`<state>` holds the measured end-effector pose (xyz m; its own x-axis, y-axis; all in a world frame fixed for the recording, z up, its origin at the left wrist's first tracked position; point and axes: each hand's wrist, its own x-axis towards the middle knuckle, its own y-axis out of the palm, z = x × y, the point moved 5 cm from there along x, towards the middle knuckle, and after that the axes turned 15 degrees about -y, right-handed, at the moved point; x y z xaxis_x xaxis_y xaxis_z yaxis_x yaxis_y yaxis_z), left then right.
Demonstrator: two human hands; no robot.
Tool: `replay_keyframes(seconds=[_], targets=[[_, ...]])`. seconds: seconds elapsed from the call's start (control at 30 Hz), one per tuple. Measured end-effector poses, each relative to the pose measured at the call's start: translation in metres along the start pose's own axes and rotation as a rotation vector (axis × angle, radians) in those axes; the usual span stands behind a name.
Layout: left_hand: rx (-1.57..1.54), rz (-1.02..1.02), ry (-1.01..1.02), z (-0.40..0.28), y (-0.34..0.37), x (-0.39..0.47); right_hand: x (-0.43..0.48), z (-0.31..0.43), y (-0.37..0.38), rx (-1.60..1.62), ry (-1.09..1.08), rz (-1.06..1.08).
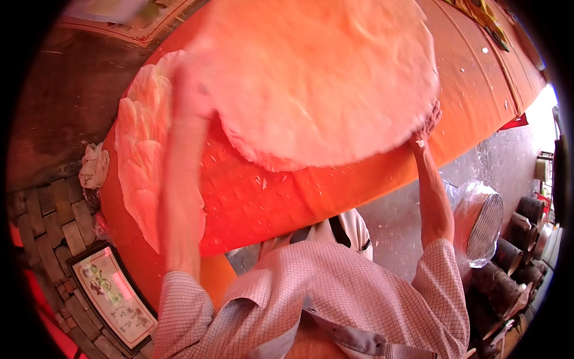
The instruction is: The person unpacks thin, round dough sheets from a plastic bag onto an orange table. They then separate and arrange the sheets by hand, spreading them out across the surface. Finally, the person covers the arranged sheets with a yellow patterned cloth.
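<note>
A large, thin, round pale sheet, soft and slightly wrinkled, spreads across the upper middle over a table with an orange-red cover. My left hand, blurred, is at the sheet's left edge; its fingers are not clear. At the lower right edge my right hand touches the sheet, its fingers partly behind the rim. Beneath the sheet the edge of another pale layer shows. To the left, partly behind my left forearm, lies a stack of overlapping pale petal-like pieces. Small white flakes are scattered on the cover.
A framed picture leans by bricks at lower left. A crumpled white bag is beside the table's left end. A plastic-wrapped round stool and several dark cylindrical containers stand at right. Yellow cloth lies at top right.
</note>
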<state>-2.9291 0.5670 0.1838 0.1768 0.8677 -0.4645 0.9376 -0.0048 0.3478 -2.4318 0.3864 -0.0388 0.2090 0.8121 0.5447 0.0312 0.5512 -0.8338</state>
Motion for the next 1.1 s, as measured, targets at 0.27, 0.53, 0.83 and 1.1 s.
replay_keyframes(seconds=[0.27,0.53,0.83,1.1], targets=[[0.120,-0.339,-0.143,0.199,-0.055,-0.045,0.014,0.026,-0.022,-0.104,-0.076,0.110],[0.519,-0.442,-0.060,0.214,-0.204,-0.199,-0.008,-0.051,0.013,0.370,0.140,0.114],[1.304,-1.112,0.327,0.179,-0.389,-0.353,-0.096,0.365,-0.102,1.365,0.035,0.473],[1.389,-1.023,0.231,0.172,-0.488,-0.380,-0.209,0.695,-0.093,1.955,0.389,1.185]])
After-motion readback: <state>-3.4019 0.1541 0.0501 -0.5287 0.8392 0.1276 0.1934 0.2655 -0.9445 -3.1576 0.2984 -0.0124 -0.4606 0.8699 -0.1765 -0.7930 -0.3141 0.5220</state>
